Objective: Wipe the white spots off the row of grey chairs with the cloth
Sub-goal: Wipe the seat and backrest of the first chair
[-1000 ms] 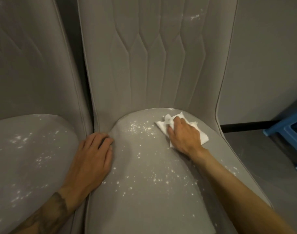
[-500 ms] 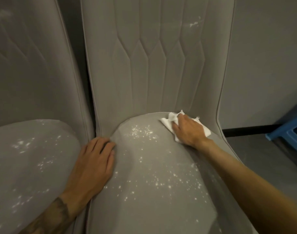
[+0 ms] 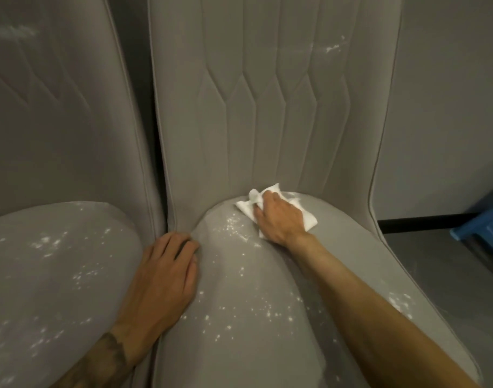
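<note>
Two grey padded chairs stand side by side. The right chair's seat [image 3: 267,345] carries white spots [image 3: 256,309] across its middle and front, and more spots [image 3: 234,226] near the back. A white cloth [image 3: 309,222] lies at the back of this seat, below the backrest [image 3: 273,107]. My right hand [image 3: 278,219] presses down on the cloth, with a bunch of it pinched at the fingertips. My left hand [image 3: 164,275] rests flat on the seat's left edge, in the gap between the chairs. The left chair's seat [image 3: 57,275] is also speckled white.
A small white smear [image 3: 333,47] marks the upper right of the backrest. Behind the chairs is a grey wall [image 3: 449,107] with a dark skirting strip. A blue plastic stool [image 3: 483,233] stands on the grey floor at the far right.
My right hand has slid the cloth toward the back of the seat and slightly left, up to the backrest crease. The left hand has stayed where it was.
</note>
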